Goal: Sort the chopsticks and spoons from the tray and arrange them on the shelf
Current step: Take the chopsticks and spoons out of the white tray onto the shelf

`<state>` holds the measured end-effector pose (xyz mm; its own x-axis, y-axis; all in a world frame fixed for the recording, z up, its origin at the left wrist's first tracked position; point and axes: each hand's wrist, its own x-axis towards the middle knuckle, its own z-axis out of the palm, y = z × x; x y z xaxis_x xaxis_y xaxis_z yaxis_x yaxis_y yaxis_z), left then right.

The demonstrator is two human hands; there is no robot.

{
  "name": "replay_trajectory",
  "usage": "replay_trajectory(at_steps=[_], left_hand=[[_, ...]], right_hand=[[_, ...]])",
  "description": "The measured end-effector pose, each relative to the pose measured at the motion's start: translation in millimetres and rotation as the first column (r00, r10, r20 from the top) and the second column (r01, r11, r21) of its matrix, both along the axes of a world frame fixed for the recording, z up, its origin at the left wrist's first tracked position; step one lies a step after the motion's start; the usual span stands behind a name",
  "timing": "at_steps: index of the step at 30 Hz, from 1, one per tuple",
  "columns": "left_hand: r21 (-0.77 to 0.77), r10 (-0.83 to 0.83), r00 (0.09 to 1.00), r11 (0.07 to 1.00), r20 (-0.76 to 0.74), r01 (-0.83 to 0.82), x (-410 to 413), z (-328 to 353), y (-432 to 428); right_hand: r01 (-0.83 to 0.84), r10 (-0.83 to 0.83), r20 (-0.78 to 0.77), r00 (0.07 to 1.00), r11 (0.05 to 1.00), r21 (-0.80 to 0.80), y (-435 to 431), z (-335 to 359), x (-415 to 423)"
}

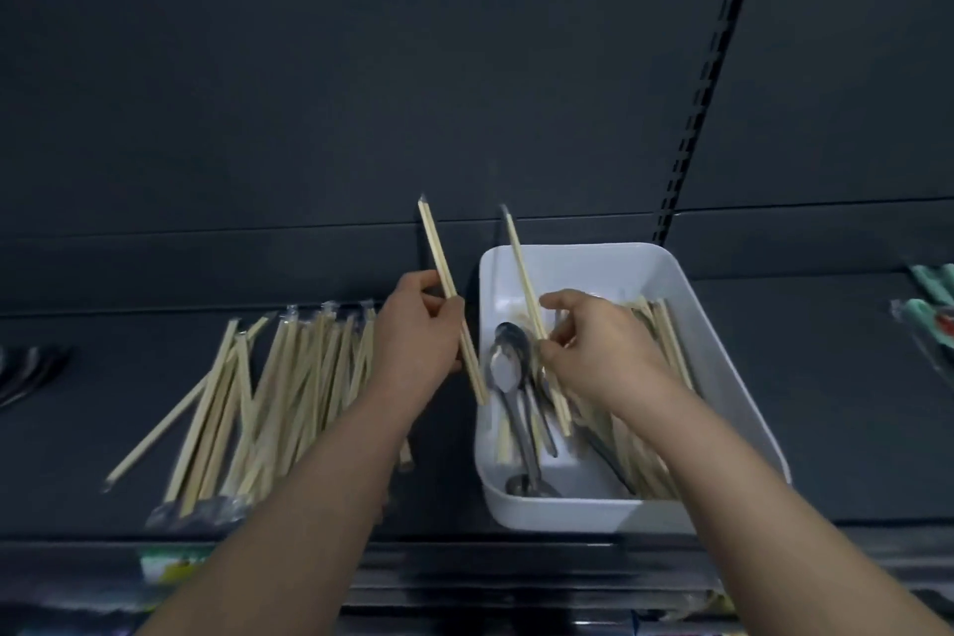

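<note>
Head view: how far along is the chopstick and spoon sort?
Done: a chopstick pile lies on the shelf left of the tray. In hand: the left hand grips a chopstick beside the pile; the right hand pinches a second chopstick above the tray. Left: several spoons and a bundle of chopsticks sit in the tray. Roughly midway.

One tray (593, 263), left hand (418, 331), right hand (593, 349), two lifted chopstick packs (439, 253) (522, 274).
</note>
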<state>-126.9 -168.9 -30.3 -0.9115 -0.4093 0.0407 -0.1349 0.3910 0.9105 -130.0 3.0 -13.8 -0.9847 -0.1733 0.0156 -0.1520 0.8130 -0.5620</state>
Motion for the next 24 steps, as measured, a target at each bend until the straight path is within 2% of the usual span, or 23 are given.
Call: replay_trajectory(at_steps=[3,6,9,13,16,20,24], left_hand=[[-0.147,0.005,0.988,0.989,0.153,0.018,8,-13,-50],[-0.339,0.025,0.937,0.935,0.347,0.101,24,-29,-97],[-0.452,0.052,0.917,0.88,0.395,0.145,41,-39,-129],[-0.554,0.052,0.937,0.817,0.345,0.159,50,-41,-145],[-0.583,-0.024,0.962,0.792,0.271,0.184,48,-33,-139],[-0.549,-0.177,0.973,0.803,0.147,0.229,35,-19,-108],[-0.45,-0.321,0.947,0.846,-0.003,0.285,25,-6,-53]], right_hand=[[-0.091,0.09,0.013,0.996,0.995,0.028,-50,-4,8],[-0.158,0.149,0.072,0.986,0.978,0.138,-99,-16,13],[-0.212,0.177,0.155,0.972,0.943,0.256,-138,-29,17],[-0.225,0.19,0.143,0.971,0.928,0.298,-159,-40,20],[-0.159,0.194,-0.08,0.978,0.932,0.325,-147,-28,28],[-0.008,0.087,-0.321,0.943,0.971,0.239,-105,-16,36],[0.181,-0.1,-0.293,0.951,0.947,0.265,-38,-20,35]])
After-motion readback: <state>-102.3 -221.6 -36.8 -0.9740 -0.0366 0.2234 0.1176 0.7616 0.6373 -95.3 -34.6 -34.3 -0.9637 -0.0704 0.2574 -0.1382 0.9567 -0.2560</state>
